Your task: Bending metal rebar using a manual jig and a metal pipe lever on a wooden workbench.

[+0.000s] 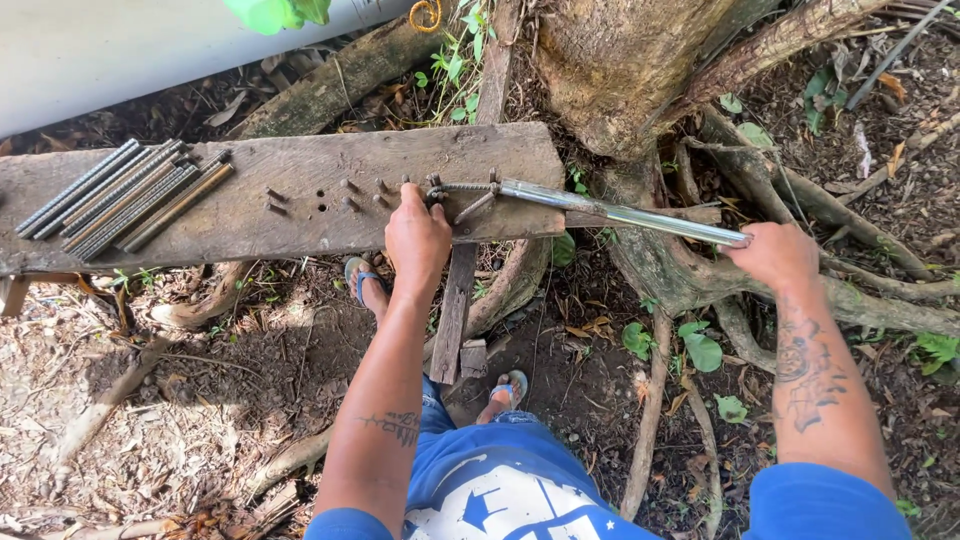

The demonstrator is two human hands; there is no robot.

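R hand [778, 255] fingers shut on metal pipe [620, 212]; L hand [417, 238] fingers pinch bent rod [462, 190] on plank [300, 165].

A weathered grey wooden plank [290, 185] carries a bundle of ribbed steel rods [120, 195] at its left end; metal pegs [345, 195] stud its middle.

A shiny metal pipe [620, 212] (nearly level) sleeves a ribbed bar [462, 187].
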